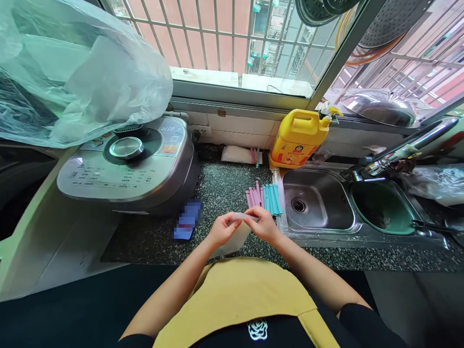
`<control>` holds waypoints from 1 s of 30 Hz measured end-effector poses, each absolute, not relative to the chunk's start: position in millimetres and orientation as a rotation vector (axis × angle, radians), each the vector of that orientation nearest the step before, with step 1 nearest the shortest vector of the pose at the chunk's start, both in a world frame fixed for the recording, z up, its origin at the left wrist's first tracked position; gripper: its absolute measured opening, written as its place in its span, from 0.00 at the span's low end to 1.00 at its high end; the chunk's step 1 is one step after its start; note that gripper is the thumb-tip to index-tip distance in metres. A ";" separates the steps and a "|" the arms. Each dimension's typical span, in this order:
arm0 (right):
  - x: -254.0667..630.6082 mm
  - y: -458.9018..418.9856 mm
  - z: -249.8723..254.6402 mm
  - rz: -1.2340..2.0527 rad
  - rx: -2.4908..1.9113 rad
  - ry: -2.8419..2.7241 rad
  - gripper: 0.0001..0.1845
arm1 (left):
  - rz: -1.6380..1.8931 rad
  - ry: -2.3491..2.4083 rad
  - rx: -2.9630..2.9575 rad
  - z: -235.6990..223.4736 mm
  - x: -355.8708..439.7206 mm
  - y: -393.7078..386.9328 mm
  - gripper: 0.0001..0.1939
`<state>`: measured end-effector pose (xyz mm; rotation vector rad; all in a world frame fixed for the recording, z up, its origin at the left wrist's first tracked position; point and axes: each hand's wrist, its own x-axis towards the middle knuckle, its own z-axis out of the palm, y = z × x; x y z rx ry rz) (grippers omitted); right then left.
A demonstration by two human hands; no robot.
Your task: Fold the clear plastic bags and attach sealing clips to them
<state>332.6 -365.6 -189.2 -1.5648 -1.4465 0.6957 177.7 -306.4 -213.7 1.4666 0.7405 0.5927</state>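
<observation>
Both hands pinch the top edge of a translucent plastic bag (232, 241), which hangs down at the counter's front. My left hand (222, 229) is closed on the left part of that edge, thumb and fingers together. On the right part, my right hand (265, 225) grips the same edge, close to the left one. Just beyond the hands lie several pink strips (255, 197) that look like bag sealing clips. Beside them, to the right, is a row of similar teal clips (271, 199). What the bag contains cannot be made out.
A rice cooker (141, 179) stands left, with a blurred blue item (186, 222) near it. A white packet (235, 154) with clips lies by the wall. At right are a yellow jug (297, 140), a steel sink (322, 203) and a green basin (382, 203).
</observation>
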 end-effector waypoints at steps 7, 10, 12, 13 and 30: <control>339.2 -360.5 -198.9 1.202 -1.558 -1.011 0.18 | 0.589 0.634 1.552 -214.9 168.0 -321.5 0.25; 341.4 -357.4 -200.8 1.341 -1.508 -0.976 0.20 | 0.466 0.575 1.682 -209.3 165.5 -319.0 0.15; 342.4 -355.1 -201.7 1.427 -1.488 -0.973 0.22 | 0.418 0.562 1.742 -205.4 164.9 -316.8 0.14; 342.6 -353.9 -202.3 1.471 -1.475 -0.953 0.22 | 0.403 0.552 1.768 -204.0 164.6 -316.1 0.14; 312.2 -375.3 -224.5 1.222 -1.308 -0.788 0.25 | 0.719 0.681 1.843 -208.1 157.3 -307.9 0.14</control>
